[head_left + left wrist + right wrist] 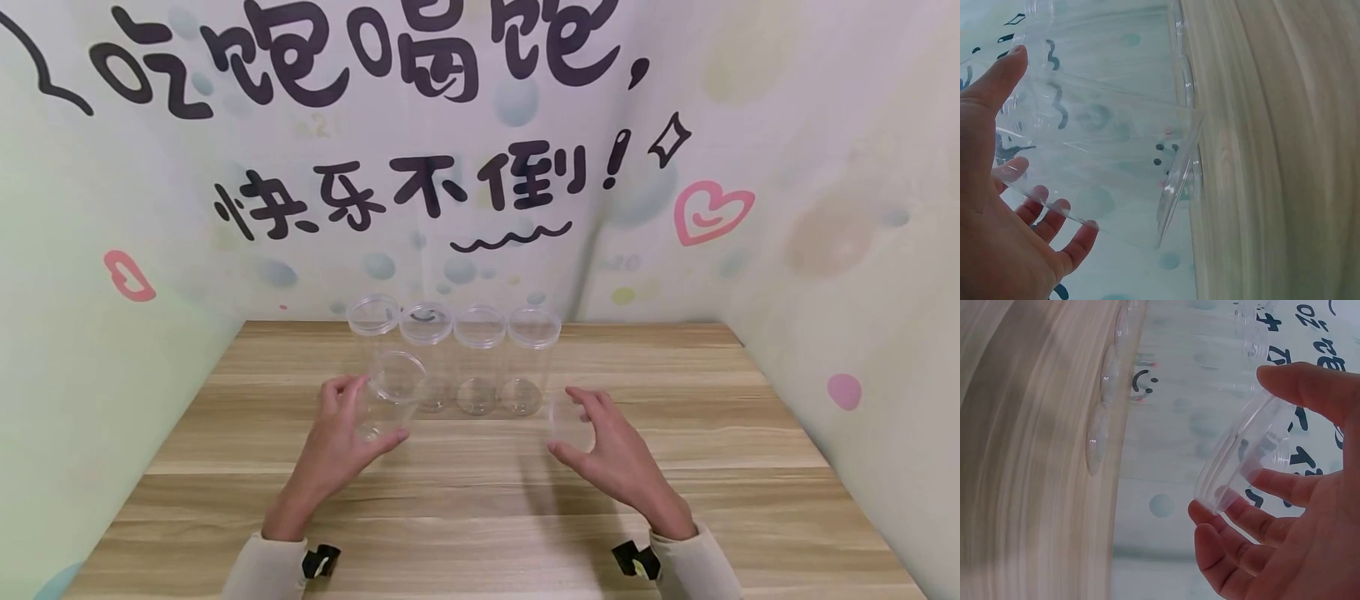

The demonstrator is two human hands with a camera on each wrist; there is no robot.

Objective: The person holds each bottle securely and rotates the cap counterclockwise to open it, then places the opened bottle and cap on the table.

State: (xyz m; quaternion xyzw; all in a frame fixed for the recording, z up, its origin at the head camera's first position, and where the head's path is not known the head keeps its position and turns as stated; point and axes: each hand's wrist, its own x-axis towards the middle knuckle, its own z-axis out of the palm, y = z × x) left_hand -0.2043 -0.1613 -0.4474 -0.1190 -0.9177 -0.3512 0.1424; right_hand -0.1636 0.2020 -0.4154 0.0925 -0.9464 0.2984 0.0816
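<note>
My left hand (336,437) grips a clear plastic jar (392,412) around its side, thumb opposite the fingers. The jar leans, and its round rim faces up toward the head camera. In the left wrist view its flat base (1179,181) tilts near the wood surface. On the other side, my right hand (618,458) pinches a clear round lid (1238,453) by its edge between thumb and fingers, tilted and apart from the jar. Just behind the hands, several clear jars (480,358) stand upright in a row with lids on top.
A wood-grain table (480,533) lies under both hands. Behind it hangs a pale printed backdrop (420,275) with black lettering, and similar walls rise at the left and right. The row of jars stands near the table's back edge, and the held jar overlaps its left end.
</note>
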